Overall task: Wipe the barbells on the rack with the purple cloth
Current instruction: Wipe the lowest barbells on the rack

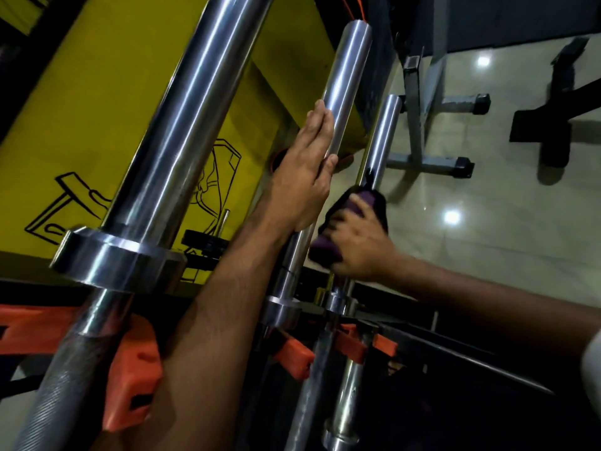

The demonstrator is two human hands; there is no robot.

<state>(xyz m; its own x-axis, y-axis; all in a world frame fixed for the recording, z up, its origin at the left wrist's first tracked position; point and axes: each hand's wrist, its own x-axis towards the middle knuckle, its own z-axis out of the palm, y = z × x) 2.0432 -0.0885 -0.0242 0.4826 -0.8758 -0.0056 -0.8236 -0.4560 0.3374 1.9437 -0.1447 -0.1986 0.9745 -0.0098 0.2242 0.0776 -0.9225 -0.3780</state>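
Honestly, the biggest worry for me is the nearest barbell [169,151], the fat chrome sleeve that fills the view just left of the middle barbell [348,86]. It stands steeply on its collar, and an elbow knock as I work could rock it in the orange rack cradles [136,382] below; I judge that unlikely but costly.

Taking that middle barbell as my landmark: my left hand [305,177] lies flat along its left side, fingers straight and together, thumb tip touching the chrome, pressing to steady it and not wrapped round it. If I lean harder there while scrubbing next door, the bar could roll or shift in its cradle.

Just right of the middle barbell stands the thinner far barbell [383,131], the one under work. All three bars run the same way, long axes parallel, free sleeve ends pointing up and away from me toward the tiled floor [487,222] beyond, shafts dropping down toward me into the rack.

My right hand [357,245] is curled round the far barbell with the purple cloth [351,219] bunched between palm and metal, low on the sleeve above its collar. The hand is blurred, so I cannot tell how tightly it grips. What could go wrong here is small: the cloth could bunch and slip off sideways, leaving streaks, or a loose corner might catch at the collar.
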